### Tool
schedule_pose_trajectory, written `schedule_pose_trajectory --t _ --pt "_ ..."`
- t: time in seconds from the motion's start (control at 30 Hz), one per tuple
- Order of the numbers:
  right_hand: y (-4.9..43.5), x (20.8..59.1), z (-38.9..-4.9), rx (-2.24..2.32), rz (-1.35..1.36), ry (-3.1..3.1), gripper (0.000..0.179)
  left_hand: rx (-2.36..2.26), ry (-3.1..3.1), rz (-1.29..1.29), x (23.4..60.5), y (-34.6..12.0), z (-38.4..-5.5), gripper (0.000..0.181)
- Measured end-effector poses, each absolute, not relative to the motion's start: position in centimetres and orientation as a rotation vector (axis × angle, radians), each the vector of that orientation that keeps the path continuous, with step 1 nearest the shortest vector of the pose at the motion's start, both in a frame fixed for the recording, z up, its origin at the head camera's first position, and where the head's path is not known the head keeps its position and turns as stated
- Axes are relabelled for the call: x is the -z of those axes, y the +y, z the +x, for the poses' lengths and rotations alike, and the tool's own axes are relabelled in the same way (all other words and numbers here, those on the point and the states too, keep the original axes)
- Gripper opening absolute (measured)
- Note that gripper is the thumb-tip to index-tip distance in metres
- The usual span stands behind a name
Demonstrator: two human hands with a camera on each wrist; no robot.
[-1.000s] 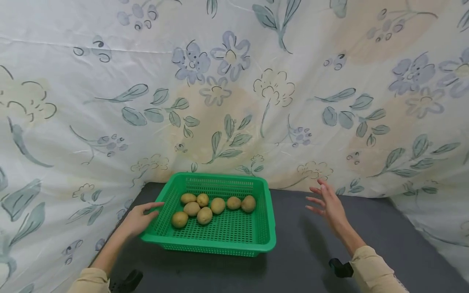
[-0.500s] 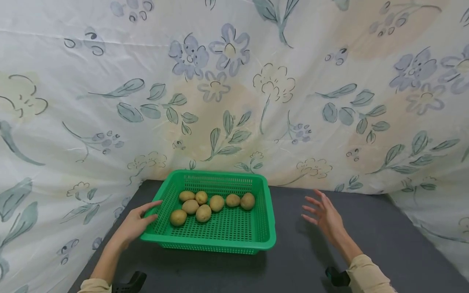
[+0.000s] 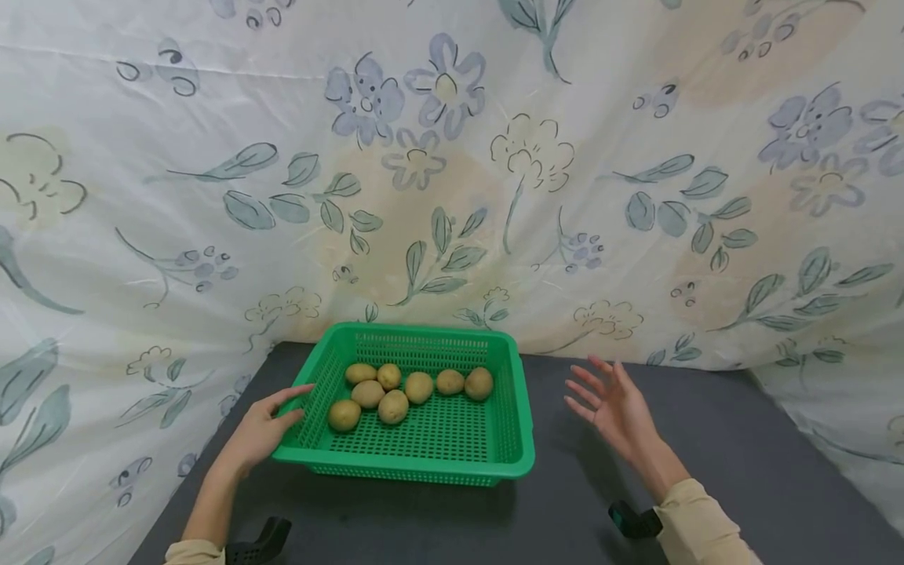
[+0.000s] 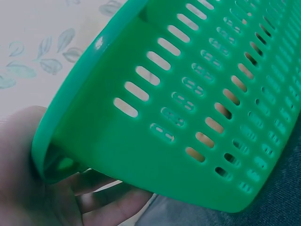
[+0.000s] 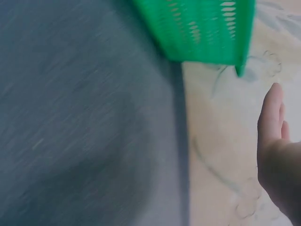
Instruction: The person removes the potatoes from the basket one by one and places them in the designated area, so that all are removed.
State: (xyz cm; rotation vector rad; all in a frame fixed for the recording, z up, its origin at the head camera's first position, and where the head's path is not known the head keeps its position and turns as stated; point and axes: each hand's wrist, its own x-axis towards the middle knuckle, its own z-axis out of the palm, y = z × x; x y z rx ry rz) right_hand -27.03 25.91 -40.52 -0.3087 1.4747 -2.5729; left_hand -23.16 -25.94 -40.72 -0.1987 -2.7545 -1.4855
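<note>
A green plastic basket with perforated walls stands on the dark table, holding several potatoes toward its back and left. My left hand grips the left rim in the head view, thumb and index finger over it. From the left wrist, the other fingers show below the rim, partly hidden behind the basket wall. To the right of the basket, my right hand hovers over the table with spread, relaxed fingers and nothing in it. The right wrist view shows that hand apart from the basket.
The dark tabletop extends to both sides and in front of the basket. A floral curtain hangs close behind the basket and along the left and right sides. A black wrist device is strapped near the right sleeve.
My right hand has moved left, closer to the basket, and its palm has turned more upward. My left hand stays at the left rim. The basket and potatoes keep their places.
</note>
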Motion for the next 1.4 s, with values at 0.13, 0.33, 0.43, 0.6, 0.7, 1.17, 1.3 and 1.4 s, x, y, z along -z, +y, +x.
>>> schedule_pose_trajectory --t 0.13,0.33,0.43,0.6,0.7,1.17,1.3,1.4 --pt "24.6 38.5 -27.3 2.609 -0.315 1.331 0.050 1.476 -2.743 -0.198 40.7 -25.9 -23.0 0.045" --pt "20.8 35.3 -27.4 2.531 -0.187 1.423 0.059 1.425 -2.734 -0.201 40.8 -25.8 -23.0 0.044" --pt "18.7 34.1 -27.5 2.513 -0.115 1.418 0.063 1.417 -2.734 -0.191 40.9 -25.8 -23.0 0.044" --pt "15.8 33.0 -27.7 2.516 -0.033 1.394 0.061 1.421 -2.734 -0.193 41.0 -25.8 -23.1 0.044" --pt "14.4 32.9 -28.2 2.509 0.010 1.407 0.059 1.424 -2.728 -0.199 41.0 -25.9 -23.2 0.044" --pt "10.3 35.1 -30.6 2.396 0.297 1.658 0.053 1.422 -2.739 -0.187 40.8 -25.7 -23.2 0.044" --pt "9.4 35.1 -31.4 2.361 0.382 1.714 0.052 1.407 -2.738 -0.174 40.9 -25.8 -23.3 0.044" --pt "9.0 34.9 -31.9 2.371 0.445 1.713 0.051 1.404 -2.736 -0.167 40.9 -25.9 -23.3 0.044"
